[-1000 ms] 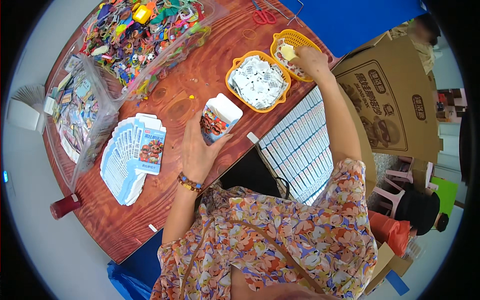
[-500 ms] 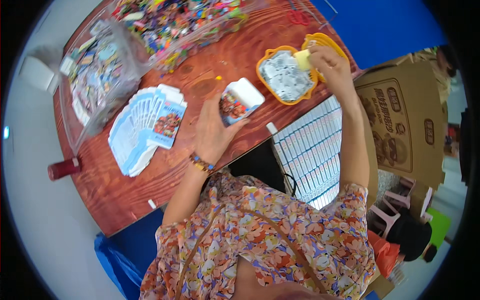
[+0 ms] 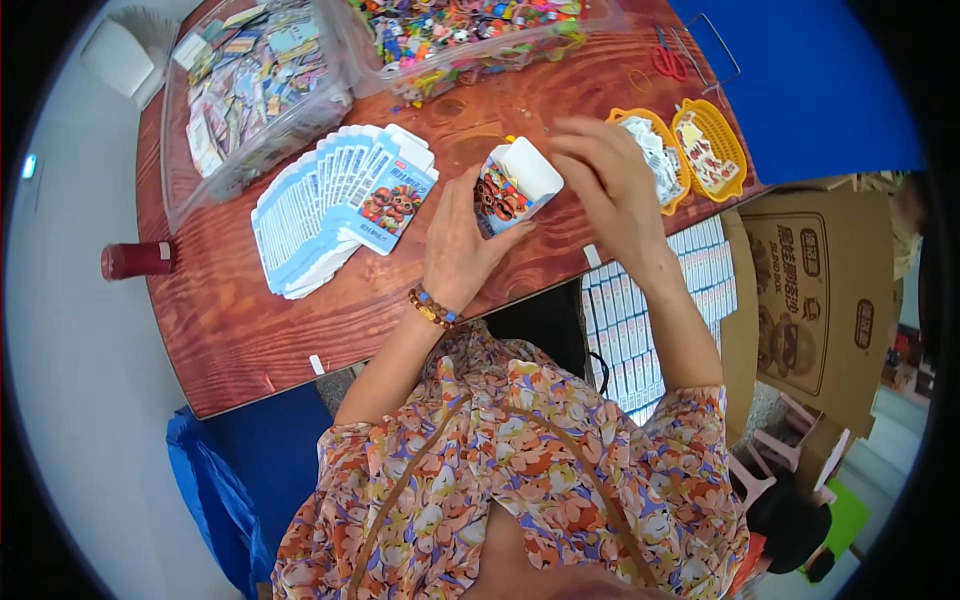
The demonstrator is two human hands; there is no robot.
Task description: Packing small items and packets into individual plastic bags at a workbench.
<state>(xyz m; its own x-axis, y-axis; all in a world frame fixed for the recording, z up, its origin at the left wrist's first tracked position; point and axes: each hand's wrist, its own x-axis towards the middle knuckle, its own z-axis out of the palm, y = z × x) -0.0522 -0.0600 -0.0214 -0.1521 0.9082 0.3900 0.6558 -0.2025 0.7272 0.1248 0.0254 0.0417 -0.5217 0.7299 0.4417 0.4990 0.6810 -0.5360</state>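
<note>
One small blue-and-white printed cardboard box (image 3: 502,198), its top open, is held just right of the wide fan of flat blue-and-white cardboard cartons (image 3: 320,205) on the reddish wood-grained desk (image 3: 260,345). Of the two bare hands, the left hand (image 3: 462,240) is on the side nearer the fan and grasps the box between thumb and fingers. The right hand (image 3: 615,195) lies on the side farther from the fan, its fingers bent toward the open end; blur hides whether they hold anything or touch the box.

The box's long axis is foreshortened, running from the left palm up and away from the person, leaning away from the fan. Its mouth points that way too, with a white flap (image 3: 538,168) raised; the exact tilt cannot be told. Farther right of the fan, past the right hand, a yellow plastic basket (image 3: 682,178) carries small white packets (image 3: 655,160).
</note>
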